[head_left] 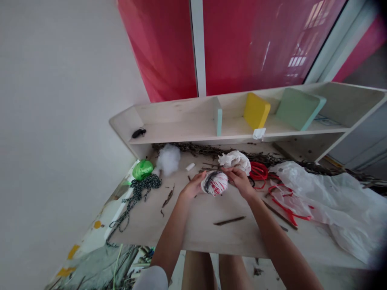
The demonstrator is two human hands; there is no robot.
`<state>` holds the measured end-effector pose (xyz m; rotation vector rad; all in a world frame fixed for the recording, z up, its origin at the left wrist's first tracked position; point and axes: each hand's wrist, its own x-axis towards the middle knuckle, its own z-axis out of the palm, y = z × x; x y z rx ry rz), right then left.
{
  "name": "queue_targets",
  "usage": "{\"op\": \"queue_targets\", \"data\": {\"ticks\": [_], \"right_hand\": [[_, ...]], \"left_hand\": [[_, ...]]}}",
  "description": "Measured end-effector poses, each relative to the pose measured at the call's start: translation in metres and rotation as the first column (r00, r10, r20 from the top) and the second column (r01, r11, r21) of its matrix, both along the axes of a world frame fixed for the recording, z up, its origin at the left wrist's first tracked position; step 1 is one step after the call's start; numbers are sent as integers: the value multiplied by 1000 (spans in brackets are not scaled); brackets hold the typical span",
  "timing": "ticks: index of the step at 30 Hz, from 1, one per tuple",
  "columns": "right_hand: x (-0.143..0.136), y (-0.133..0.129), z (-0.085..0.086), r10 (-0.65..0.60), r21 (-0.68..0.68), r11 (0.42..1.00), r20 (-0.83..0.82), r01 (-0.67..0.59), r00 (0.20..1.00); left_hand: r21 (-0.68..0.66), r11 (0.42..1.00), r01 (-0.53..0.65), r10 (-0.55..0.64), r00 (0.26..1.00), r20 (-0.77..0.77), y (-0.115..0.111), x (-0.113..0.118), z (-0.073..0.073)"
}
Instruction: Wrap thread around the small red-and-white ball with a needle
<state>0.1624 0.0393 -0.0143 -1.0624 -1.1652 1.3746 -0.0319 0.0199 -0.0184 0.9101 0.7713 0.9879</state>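
Note:
A round bundle [215, 183], wrapped in white, red and dark strands, is held above the pale desk [208, 237]. My left hand [194, 185] grips its left side, fingers closed round the edge. At the upper right of the bundle, my right hand [239, 179] has its fingers pinched together; what they hold, if anything, is too small to tell. Just behind the right hand lies a crumpled white plastic bundle [235, 160]. A stick [229, 221] rests on the desk in front of the hands.
Left are white fluff [168, 160], a green ball [142, 169] and dark patterned cord [142, 189]. Right lie red strips [258, 172] and a clear plastic bag [329, 201]. Twigs line the back under a shelf [178, 131] with a yellow divider [256, 110].

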Motion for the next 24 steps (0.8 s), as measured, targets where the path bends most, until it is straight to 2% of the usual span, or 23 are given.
{"op": "queue_targets", "data": {"ticks": [3,7,10,12,14,15,17,21,24], "right_hand": [[-4,3,-7,-22,95,995,134,10,991],[-11,-3,-10,7,221,973,258,-67,966],[-17,-11,-9,61,292,943,319,-160,946],[-19,-14,-7,128,284,929,351,-236,928],[-20,-16,-5,180,252,926,357,-280,917],[-19,-17,-2,188,240,930,345,-280,919],[-15,-17,3,188,225,939,299,-261,935],[-2,-16,17,217,123,965,120,-231,969],[6,-14,24,153,64,986,31,-155,988]], "left_hand": [[-91,984,-155,164,981,103,5,-4,-3],[-106,916,-386,394,916,70,12,-1,-8],[-22,858,-514,511,856,-81,14,6,-10],[93,805,-585,592,784,-188,13,9,-9],[212,769,-603,639,731,-240,13,10,-8],[256,766,-589,642,720,-264,12,10,-8],[274,815,-511,578,752,-315,11,10,-8],[169,951,-257,300,900,-317,8,9,-6],[107,992,-73,98,963,-250,4,8,-3]]}}
